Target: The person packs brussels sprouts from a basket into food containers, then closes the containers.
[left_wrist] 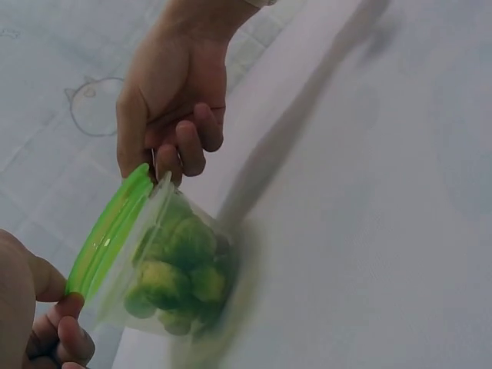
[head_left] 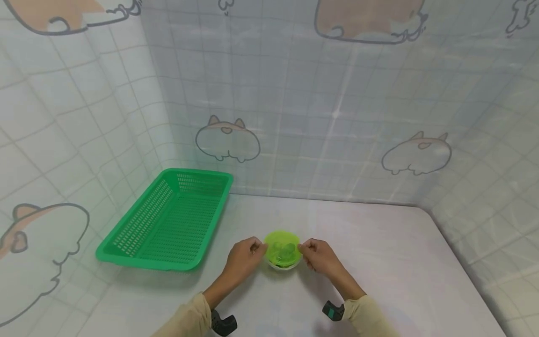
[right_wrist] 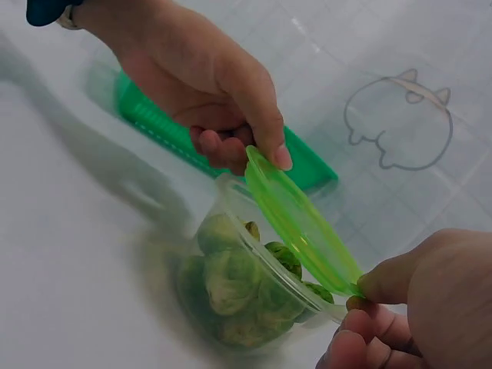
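A lime-green see-through lid (head_left: 281, 238) is pinched at its left edge by my left hand (head_left: 244, 256) and at its right edge by my right hand (head_left: 321, 256). Beneath it stands a clear plastic bowl (head_left: 284, 268) on the table. Green Brussels sprouts (right_wrist: 234, 280) fill much of the bowl. In the right wrist view, the lid (right_wrist: 301, 223) is tilted over the rim, and a gap shows sprouts between lid and bowl. Both thumbs press on the lid's edge, fingers curled beneath. The left wrist view shows the sprouts (left_wrist: 165, 284) through the bowl's wall.
A green perforated plastic basket (head_left: 181, 220) lies to the left, against the wall sheet. The white table (head_left: 358, 243) is bordered at the back and sides by a grid-patterned sheet (head_left: 286, 93) with cartoon animals. Dark wrist devices (head_left: 333, 311) hang under both forearms.
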Available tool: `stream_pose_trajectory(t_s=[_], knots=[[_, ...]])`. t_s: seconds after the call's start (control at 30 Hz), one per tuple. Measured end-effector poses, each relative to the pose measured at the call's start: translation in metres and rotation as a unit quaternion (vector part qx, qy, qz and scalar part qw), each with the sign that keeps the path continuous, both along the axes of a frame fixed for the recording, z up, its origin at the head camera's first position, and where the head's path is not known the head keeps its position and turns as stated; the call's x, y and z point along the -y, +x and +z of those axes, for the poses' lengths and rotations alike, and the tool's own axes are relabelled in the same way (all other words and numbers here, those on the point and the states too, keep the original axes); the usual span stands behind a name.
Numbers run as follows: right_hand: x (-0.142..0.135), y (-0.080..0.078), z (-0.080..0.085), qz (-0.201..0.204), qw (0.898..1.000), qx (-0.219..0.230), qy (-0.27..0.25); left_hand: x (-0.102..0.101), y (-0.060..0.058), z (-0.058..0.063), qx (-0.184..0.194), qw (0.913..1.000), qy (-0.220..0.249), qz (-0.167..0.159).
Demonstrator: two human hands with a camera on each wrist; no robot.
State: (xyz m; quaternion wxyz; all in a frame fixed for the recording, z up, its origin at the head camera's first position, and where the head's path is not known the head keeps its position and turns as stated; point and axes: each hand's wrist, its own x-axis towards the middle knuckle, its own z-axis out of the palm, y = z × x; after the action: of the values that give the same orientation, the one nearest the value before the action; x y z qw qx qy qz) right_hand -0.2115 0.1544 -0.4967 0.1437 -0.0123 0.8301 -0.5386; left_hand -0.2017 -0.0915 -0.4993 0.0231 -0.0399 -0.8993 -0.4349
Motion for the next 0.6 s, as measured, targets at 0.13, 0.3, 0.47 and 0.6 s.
stream_pose_trajectory(t_s=[0.13,0.3,0.47,0.6], knots=[[0.001,0.000,-0.001,-0.001,1.000,-0.004,0.016,0.002,0.000,-0.006,0.003,1.0000,-0.004,-0.005],[0.001,0.000,-0.003,-0.006,1.000,0.007,0.025,0.003,-0.001,-0.011,0.016,0.9998,0.004,-0.011],[0.001,-0.001,-0.005,-0.012,0.999,0.019,0.024,0.003,-0.003,-0.016,0.064,0.9976,0.018,-0.020],[0.000,-0.002,-0.006,0.003,0.999,0.031,0.018,0.002,-0.004,-0.020,0.107,0.9925,0.046,-0.038]])
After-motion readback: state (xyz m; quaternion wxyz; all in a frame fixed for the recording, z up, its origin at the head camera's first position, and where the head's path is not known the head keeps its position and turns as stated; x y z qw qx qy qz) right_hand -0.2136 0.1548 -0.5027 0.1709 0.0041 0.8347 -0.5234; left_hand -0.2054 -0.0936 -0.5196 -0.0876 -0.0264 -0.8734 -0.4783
